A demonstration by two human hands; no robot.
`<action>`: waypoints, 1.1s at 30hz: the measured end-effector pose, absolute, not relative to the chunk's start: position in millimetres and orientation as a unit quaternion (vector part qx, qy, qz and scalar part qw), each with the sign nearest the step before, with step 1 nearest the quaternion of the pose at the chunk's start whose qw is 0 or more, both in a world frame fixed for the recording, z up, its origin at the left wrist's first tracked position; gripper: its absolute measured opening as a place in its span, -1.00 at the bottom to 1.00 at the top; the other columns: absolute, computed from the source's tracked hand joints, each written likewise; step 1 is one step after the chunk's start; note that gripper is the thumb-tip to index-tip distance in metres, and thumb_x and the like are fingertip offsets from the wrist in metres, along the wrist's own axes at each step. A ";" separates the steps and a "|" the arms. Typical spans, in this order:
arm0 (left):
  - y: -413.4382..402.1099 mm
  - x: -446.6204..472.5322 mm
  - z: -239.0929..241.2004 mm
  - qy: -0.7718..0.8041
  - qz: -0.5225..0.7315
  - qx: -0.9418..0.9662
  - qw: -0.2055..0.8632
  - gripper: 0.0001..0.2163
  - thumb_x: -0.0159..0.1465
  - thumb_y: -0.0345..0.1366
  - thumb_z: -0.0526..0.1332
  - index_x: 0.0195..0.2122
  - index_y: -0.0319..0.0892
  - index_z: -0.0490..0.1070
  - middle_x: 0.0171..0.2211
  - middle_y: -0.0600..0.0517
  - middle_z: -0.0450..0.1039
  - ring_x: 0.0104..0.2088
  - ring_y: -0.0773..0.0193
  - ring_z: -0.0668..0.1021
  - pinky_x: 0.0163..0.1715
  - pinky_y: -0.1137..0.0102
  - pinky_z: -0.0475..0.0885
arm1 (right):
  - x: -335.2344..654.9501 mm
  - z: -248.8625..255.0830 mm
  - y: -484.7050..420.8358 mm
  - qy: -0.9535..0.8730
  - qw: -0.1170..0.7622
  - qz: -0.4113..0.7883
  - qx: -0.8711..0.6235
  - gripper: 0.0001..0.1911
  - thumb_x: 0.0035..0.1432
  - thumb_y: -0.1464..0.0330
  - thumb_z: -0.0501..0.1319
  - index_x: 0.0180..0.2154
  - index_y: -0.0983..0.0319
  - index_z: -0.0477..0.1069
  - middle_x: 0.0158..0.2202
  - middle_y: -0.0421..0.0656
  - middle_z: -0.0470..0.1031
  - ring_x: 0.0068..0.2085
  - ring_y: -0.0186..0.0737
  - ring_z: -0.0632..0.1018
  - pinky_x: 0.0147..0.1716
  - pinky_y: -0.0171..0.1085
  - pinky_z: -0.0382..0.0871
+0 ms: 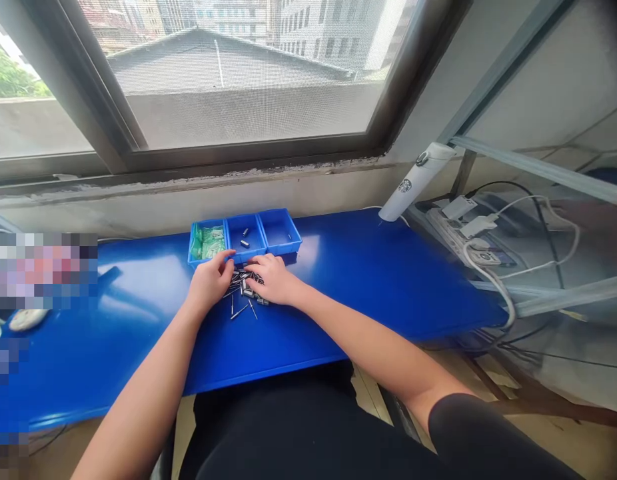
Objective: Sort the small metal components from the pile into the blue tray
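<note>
A loose pile of small metal pins and cylinders (247, 291) lies on the blue table, with several thin pins scattered toward me. At the pile's left edge is my left hand (211, 283), thumb and index finger apart, with nothing visible between them. My right hand (274, 280) reaches over the pile from the right, its fingers bent, apart and touching the parts; their tips are partly hidden. Just behind both hands stands a blue three-compartment tray (262, 230). Its left compartment holds green-and-clear plastic packets (211, 241), the middle one two small metal cylinders (245, 243), the right one a tiny piece.
A white tumbler (416, 183) leans at the table's back right corner. Beyond it, a power strip (463, 233) with plugs and white cables sits by a metal frame. A window (248, 87) rises behind the blue table (368, 287). Blurred items occupy the far left.
</note>
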State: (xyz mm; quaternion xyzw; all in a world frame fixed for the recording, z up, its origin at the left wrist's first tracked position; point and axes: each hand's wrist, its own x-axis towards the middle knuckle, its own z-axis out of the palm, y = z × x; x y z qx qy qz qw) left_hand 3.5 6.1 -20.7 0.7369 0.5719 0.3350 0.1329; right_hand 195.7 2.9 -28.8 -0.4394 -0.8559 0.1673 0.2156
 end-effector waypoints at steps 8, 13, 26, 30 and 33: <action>5.5 3.6 -19.6 0.576 0.332 0.735 0.133 -0.67 0.31 -0.21 0.09 0.01 -0.17 0.49 -0.60 0.13 0.36 -0.61 0.35 0.38 -0.49 0.46 0.31 | 196.0 -29.2 2.1 -0.855 0.217 0.169 -0.439 -0.63 0.30 0.24 0.15 0.05 0.27 0.47 0.08 0.04 0.38 0.11 0.02 0.31 0.09 0.00 0.18; 5.8 3.3 -18.9 0.575 0.333 0.734 0.139 -0.67 0.31 -0.19 0.10 0.00 -0.17 0.50 -0.60 0.13 0.37 -0.61 0.36 0.39 -0.50 0.47 0.31 | 195.1 -27.6 2.3 -0.857 0.212 0.161 -0.440 -0.64 0.31 0.24 0.15 0.04 0.26 0.47 0.10 0.03 0.37 0.11 0.02 0.30 0.09 -0.01 0.18; 4.5 4.4 -15.8 0.579 0.329 0.733 0.137 -0.66 0.31 -0.18 0.09 0.01 -0.18 0.49 -0.61 0.13 0.36 -0.60 0.34 0.40 -0.48 0.46 0.32 | 193.2 -26.5 2.0 -0.852 0.201 0.161 -0.456 -0.64 0.31 0.24 0.15 0.06 0.26 0.46 0.11 0.04 0.37 0.13 0.03 0.28 0.09 0.00 0.16; 5.4 3.8 -16.9 0.582 0.327 0.731 0.137 -0.66 0.31 -0.18 0.09 0.00 -0.17 0.50 -0.60 0.13 0.37 -0.60 0.35 0.40 -0.48 0.46 0.32 | 191.8 -26.4 2.1 -0.852 0.189 0.163 -0.461 -0.64 0.32 0.24 0.13 0.06 0.25 0.46 0.11 0.01 0.40 0.11 0.04 0.28 0.07 0.01 0.15; 6.5 3.0 -18.1 0.580 0.324 0.735 0.134 -0.66 0.30 -0.17 0.09 0.00 -0.17 0.50 -0.59 0.12 0.37 -0.61 0.35 0.39 -0.49 0.46 0.32 | 191.1 -25.2 1.1 -0.854 0.187 0.161 -0.458 -0.64 0.32 0.25 0.12 0.06 0.25 0.46 0.12 0.00 0.41 0.11 0.03 0.28 0.05 0.01 0.14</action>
